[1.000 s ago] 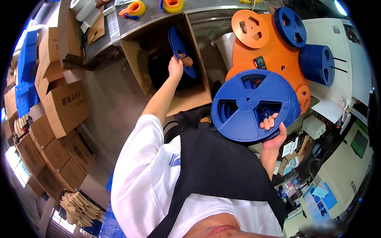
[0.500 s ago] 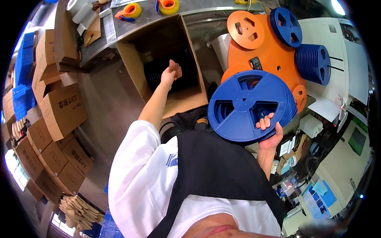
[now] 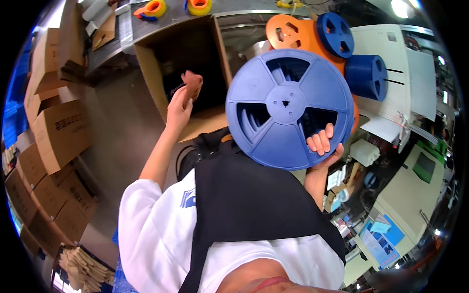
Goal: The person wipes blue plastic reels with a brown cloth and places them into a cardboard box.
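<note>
Far left we see stacked closed cardboard boxes along the floor, with a bundle of flat brown paper bags at the lower left. Our left hand is raised at the open cardboard box, which stands under the front edge of the steel counter; its grip is pinched on a small brown scrap at the fingertips, over the box's dark interior. On the counter above the box sit two tape dispensers, orange and yellow. Right of the box, our right hand holds a large blue reel upright, face toward us; grip is closed on its lower right rim, fingers hooked through a spoke opening, thumb behind, not visible. Behind the reel: orange reels, a smaller blue reel leaning on them, and a stack of blue reels just beside, on a white surface.
</note>
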{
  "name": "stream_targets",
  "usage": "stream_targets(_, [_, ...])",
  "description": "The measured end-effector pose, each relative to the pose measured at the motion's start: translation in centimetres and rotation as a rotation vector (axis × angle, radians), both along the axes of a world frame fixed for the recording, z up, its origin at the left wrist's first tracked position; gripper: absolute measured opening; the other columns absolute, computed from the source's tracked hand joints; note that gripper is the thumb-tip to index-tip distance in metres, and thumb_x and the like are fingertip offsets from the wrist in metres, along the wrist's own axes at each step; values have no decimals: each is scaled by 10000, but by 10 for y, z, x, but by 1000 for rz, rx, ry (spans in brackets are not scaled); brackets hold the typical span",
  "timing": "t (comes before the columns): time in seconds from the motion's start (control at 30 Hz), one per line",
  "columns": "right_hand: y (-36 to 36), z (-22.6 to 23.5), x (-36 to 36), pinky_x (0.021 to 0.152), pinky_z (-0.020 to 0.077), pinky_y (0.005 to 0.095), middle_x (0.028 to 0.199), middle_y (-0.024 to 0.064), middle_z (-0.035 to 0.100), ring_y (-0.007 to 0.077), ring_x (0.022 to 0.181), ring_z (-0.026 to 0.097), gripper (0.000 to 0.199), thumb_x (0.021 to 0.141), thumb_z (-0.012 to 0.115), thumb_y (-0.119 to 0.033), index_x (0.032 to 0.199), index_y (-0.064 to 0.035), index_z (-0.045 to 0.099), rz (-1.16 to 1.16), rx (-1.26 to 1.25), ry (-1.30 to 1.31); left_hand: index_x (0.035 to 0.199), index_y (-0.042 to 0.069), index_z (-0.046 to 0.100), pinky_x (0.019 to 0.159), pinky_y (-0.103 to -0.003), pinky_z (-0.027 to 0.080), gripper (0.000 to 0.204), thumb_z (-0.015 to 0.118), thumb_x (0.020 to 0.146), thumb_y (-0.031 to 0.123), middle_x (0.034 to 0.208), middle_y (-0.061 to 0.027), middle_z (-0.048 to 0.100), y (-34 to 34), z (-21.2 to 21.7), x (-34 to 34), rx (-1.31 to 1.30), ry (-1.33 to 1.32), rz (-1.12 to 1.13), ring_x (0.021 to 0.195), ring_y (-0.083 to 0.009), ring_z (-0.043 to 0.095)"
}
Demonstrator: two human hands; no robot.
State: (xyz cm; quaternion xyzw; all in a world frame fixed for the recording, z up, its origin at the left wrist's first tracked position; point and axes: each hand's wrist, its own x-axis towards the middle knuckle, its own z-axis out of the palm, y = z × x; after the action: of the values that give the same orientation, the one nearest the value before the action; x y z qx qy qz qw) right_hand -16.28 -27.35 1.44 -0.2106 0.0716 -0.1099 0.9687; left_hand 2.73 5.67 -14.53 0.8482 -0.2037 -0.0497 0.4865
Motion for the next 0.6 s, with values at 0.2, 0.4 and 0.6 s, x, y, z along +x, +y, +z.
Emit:
stream_targets(0.2, [3, 6, 0, 601, 392, 275, 602, -21, 472, 95, 506, 461, 304, 845, 660, -248, 906, -79, 416, 6, 56, -211, 1311, 143, 480, 795, -332, 431, 641, 655, 696, 187, 1343, -24, 465, -34, 95, -20, 164, -541, -737, 997, -217, 517])
stream_targets(0.4, [11, 12, 5, 602, 394, 273, 595, -27, 454, 89, 512, 450, 318, 839, 666, -270, 901, -81, 418, 27, 6, -187, 1267, 110, 497, 709, -287, 426, 545, 567, 730, 172, 1186, -37, 529, -40, 92, -27, 237, -809, -719, 843, -158, 532])
stream_targets(0.6, [13, 8, -4, 652, 394, 280, 623, -27, 430, 91, 563, 451, 324, 831, 665, -267, 910, -82, 411, 5, 69, -135, 1154, 71, 531, 707, -277, 458, 463, 590, 703, 161, 1107, -45, 548, -39, 97, -17, 143, -750, -819, 797, -159, 544])
